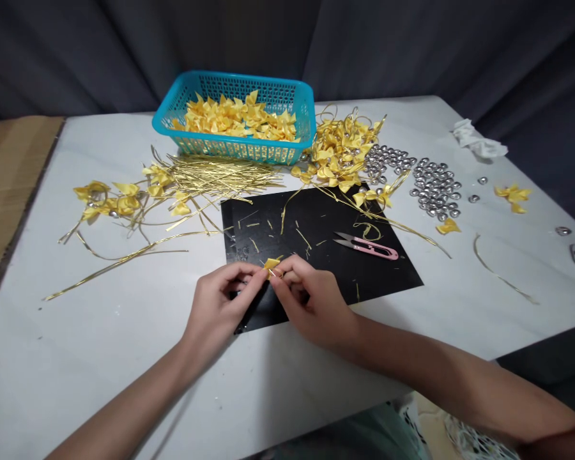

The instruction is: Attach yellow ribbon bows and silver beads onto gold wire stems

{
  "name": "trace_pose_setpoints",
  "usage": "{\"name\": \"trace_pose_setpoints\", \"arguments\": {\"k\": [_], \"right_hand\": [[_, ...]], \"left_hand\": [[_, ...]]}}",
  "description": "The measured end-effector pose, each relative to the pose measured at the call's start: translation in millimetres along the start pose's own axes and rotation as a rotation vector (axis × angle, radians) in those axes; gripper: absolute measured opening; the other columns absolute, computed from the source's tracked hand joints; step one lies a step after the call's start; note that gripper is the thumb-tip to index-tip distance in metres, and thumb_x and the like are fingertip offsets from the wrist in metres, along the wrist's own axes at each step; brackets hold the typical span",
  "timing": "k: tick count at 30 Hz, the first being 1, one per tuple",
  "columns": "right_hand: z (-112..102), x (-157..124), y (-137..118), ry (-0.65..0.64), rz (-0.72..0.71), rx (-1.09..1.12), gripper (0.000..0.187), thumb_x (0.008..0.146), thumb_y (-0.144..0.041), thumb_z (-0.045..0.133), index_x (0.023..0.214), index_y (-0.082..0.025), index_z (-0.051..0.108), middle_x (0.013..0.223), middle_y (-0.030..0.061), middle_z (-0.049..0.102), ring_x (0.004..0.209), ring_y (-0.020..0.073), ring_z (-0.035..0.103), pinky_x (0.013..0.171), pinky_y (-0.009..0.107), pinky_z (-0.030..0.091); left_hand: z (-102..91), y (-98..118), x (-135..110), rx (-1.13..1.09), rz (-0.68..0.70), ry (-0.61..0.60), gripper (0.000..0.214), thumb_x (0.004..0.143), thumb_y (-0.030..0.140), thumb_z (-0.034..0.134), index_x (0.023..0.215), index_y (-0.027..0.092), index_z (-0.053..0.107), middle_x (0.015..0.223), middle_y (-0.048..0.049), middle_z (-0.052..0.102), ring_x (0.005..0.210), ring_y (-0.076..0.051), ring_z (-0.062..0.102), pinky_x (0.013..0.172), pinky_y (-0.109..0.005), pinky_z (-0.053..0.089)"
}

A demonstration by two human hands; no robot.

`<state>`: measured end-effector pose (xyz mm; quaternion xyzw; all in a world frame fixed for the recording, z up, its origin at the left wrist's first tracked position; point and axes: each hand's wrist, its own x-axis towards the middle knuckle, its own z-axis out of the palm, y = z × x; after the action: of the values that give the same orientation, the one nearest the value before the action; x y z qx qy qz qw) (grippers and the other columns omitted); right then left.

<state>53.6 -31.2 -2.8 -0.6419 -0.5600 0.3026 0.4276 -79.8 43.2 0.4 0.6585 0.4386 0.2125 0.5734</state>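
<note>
My left hand and my right hand meet over the near edge of a black mat. Both pinch a small yellow ribbon bow between their fingertips, with a thin gold wire tie at it. Pink thread snips lie on the mat to the right of my hands. Short gold wire offcuts are scattered over the mat.
A blue basket of yellow bows stands at the back. Gold wire ties lie left of centre, with finished bows further left. More bows, silver beads and a crumpled tissue lie to the right.
</note>
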Motion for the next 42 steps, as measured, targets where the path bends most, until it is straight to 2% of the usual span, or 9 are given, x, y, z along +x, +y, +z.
{"name": "trace_pose_setpoints", "arguments": {"k": [5, 15, 24, 28, 32, 38, 42], "right_hand": [[-2.1, -0.5, -0.7, -0.020, -0.035, 0.006, 0.016, 0.084, -0.020, 0.047, 0.070, -0.015, 0.047, 0.047, -0.0083, 0.040, 0.035, 0.0021, 0.033, 0.038, 0.013, 0.024], [-2.3, -1.6, 2.8, -0.020, -0.082, -0.063, 0.021, 0.086, -0.021, 0.045, 0.067, -0.015, 0.049, 0.046, -0.0065, 0.041, 0.036, 0.0023, 0.032, 0.038, 0.014, 0.023], [-4.0, -0.5, 4.4, -0.044, -0.150, -0.248, 0.025, 0.089, -0.020, 0.041, 0.065, -0.017, 0.043, 0.047, -0.0065, 0.036, 0.037, 0.0041, 0.031, 0.043, 0.018, 0.022], [-3.1, -1.0, 5.6, -0.067, -0.216, -0.365, 0.025, 0.088, -0.018, 0.036, 0.064, -0.019, 0.036, 0.047, -0.0052, 0.035, 0.041, 0.0066, 0.033, 0.045, 0.021, 0.021], [-3.0, 0.2, 5.5, -0.080, -0.190, -0.387, 0.023, 0.089, -0.018, 0.035, 0.067, -0.018, 0.040, 0.049, -0.0042, 0.040, 0.041, 0.0070, 0.034, 0.045, 0.021, 0.021], [-3.1, -0.4, 3.1, -0.058, -0.104, -0.220, 0.026, 0.089, -0.024, 0.042, 0.064, -0.016, 0.044, 0.046, -0.0062, 0.038, 0.038, 0.0040, 0.032, 0.043, 0.019, 0.023], [-4.5, 0.1, 1.8, -0.034, -0.065, -0.076, 0.028, 0.089, -0.027, 0.043, 0.064, -0.016, 0.047, 0.047, -0.0061, 0.039, 0.038, 0.0032, 0.032, 0.041, 0.017, 0.025]], "left_hand": [[-1.7, -0.7, 1.2, -0.002, -0.011, -0.041, 0.020, 0.082, 0.033, 0.059, 0.071, 0.017, 0.062, 0.068, 0.0001, 0.058, 0.064, -0.013, 0.052, 0.058, -0.023, 0.040], [-5.2, -3.6, 2.4, 0.007, 0.014, -0.161, 0.025, 0.088, 0.037, 0.049, 0.074, 0.018, 0.057, 0.069, 0.0021, 0.052, 0.067, -0.013, 0.048, 0.061, -0.025, 0.036], [-8.5, -5.9, 2.2, 0.029, 0.030, -0.191, 0.026, 0.089, 0.038, 0.048, 0.073, 0.019, 0.057, 0.067, 0.0023, 0.053, 0.065, -0.013, 0.047, 0.058, -0.025, 0.035], [-5.9, -6.0, 2.3, 0.112, 0.100, -0.181, 0.024, 0.090, 0.035, 0.048, 0.076, 0.019, 0.060, 0.075, 0.0010, 0.060, 0.070, -0.013, 0.051, 0.064, -0.025, 0.037], [-4.8, -4.0, 2.4, 0.162, 0.152, -0.211, 0.023, 0.091, 0.031, 0.046, 0.076, 0.018, 0.059, 0.076, 0.0012, 0.060, 0.072, -0.013, 0.052, 0.067, -0.025, 0.037], [-7.4, -2.8, 1.8, -0.018, 0.041, -0.219, 0.027, 0.089, 0.037, 0.046, 0.071, 0.018, 0.053, 0.067, 0.0029, 0.048, 0.064, -0.012, 0.042, 0.059, -0.025, 0.033], [-8.4, -3.0, 2.3, -0.066, 0.025, -0.253, 0.028, 0.089, 0.039, 0.047, 0.070, 0.018, 0.051, 0.065, 0.0029, 0.045, 0.063, -0.013, 0.040, 0.058, -0.026, 0.031]]}}
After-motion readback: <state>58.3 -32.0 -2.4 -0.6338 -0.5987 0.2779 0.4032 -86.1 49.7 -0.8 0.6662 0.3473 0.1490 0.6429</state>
